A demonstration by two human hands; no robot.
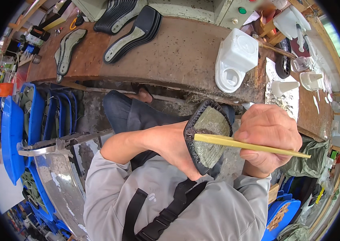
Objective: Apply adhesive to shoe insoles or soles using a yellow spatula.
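My left hand (172, 150) grips a shoe (212, 136) in front of my chest, its underside tilted up. The shoe has a rough black rim around a grey-green middle; the rest is hidden behind it and my hand. In my right hand (268, 134) is a brush (226, 141) with a flat yellow handle, pinched between thumb and fingers. Its dark bristles lie against the shoe's rim on the side toward my left hand.
On the brown bench (186, 52) lie stacked black soles (136, 36) and a white plastic pot (240, 56). White nozzles (284, 87) stand to the right. Blue trays (11, 136) line the left, beside a worn metal-edged stand (57, 168). A green button (242, 10) marks the cabinet behind.
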